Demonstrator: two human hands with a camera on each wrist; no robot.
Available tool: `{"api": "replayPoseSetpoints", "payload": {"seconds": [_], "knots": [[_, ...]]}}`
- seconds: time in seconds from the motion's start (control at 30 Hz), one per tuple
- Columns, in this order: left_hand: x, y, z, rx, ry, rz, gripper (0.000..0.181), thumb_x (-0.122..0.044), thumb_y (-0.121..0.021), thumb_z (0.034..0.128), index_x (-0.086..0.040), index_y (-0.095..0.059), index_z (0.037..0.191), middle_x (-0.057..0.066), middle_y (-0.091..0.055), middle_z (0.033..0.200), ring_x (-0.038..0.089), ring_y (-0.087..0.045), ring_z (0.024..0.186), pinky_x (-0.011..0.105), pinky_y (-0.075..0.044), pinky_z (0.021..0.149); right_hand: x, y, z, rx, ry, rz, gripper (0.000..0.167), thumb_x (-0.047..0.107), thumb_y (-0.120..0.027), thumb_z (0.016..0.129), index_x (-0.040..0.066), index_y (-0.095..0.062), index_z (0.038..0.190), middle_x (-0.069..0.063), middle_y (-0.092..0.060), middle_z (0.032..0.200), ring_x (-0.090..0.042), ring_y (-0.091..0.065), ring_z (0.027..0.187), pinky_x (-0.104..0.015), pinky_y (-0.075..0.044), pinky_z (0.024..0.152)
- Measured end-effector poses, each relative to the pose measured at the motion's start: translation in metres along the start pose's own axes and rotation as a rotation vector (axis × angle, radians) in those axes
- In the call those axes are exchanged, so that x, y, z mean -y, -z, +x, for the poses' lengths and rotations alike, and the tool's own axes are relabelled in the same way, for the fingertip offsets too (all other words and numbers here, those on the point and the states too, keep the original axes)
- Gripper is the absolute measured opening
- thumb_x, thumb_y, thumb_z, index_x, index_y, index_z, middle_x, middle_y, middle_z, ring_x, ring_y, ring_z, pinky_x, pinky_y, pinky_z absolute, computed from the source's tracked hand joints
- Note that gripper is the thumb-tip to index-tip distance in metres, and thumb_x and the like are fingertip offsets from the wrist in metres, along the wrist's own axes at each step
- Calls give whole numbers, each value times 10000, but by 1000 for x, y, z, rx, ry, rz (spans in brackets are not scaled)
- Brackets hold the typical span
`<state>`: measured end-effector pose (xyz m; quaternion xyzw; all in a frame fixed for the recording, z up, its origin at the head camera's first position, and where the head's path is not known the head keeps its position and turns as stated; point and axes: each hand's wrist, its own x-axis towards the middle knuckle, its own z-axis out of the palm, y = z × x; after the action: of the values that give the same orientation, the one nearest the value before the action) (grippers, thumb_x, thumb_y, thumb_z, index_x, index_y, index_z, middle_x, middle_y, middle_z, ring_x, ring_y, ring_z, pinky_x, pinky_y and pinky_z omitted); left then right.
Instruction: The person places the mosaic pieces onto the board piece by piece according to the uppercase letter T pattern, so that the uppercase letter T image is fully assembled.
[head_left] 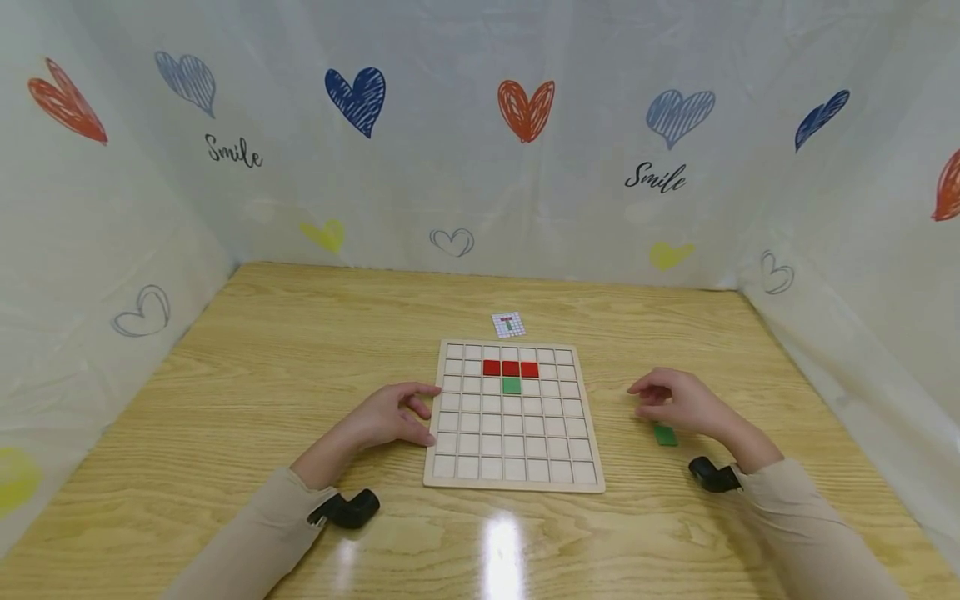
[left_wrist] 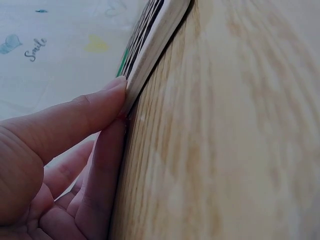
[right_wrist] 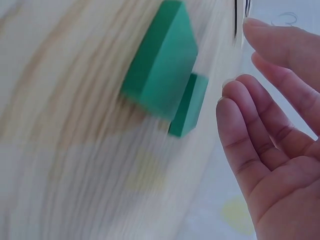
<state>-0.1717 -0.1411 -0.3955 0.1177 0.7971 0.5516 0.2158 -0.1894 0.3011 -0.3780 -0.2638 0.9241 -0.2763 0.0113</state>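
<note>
A wooden grid board point(head_left: 514, 486) lies on the table, with three red tiles point(head_left: 511, 368) in a row and one green tile point(head_left: 512, 386) below the middle one. My left hand point(head_left: 390, 414) touches the board's left edge with thumb and fingertips; the left wrist view shows the thumb point(left_wrist: 80, 120) against the pale rim point(left_wrist: 155, 45). To the right of the board hovers my right hand point(head_left: 678, 400), fingers loosely bent and holding nothing. Close to it lies a loose green tile point(head_left: 665, 435). The right wrist view shows two green tiles, a nearer tile point(right_wrist: 162, 60) and a farther tile point(right_wrist: 189, 105).
Behind the board lies a small printed card point(head_left: 508, 325) with a red and green T pattern on a grid. A pale curtain point(head_left: 450, 167) with hearts and "Smile" prints borders the table at the back and sides. Black wrist mounts point(head_left: 352, 508) stick out from both sleeves.
</note>
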Motion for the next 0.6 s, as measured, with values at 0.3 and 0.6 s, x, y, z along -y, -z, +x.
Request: {"api": "replayPoseSetpoints", "payload": {"seconds": [0.3, 0.6], "knots": [[1, 0, 1, -6, 3, -1, 695, 14, -793, 698, 22, -480, 1319, 128, -537, 941, 180, -603, 718, 292, -496, 673, -8, 6, -12, -18, -8, -25, 248, 69, -762, 760, 3, -675, 984, -1, -598, 848, -104, -558, 753, -269, -479, 659], [2, 0, 1, -3, -7, -8, 693, 12, -792, 702, 23, -479, 1319, 128, -535, 940, 183, -599, 712, 290, -492, 673, -14, 10, -20, -26, 24, -23, 241, 25, -744, 759, -4, -671, 988, -4, -599, 862, -88, -550, 765, -270, -476, 664]]}}
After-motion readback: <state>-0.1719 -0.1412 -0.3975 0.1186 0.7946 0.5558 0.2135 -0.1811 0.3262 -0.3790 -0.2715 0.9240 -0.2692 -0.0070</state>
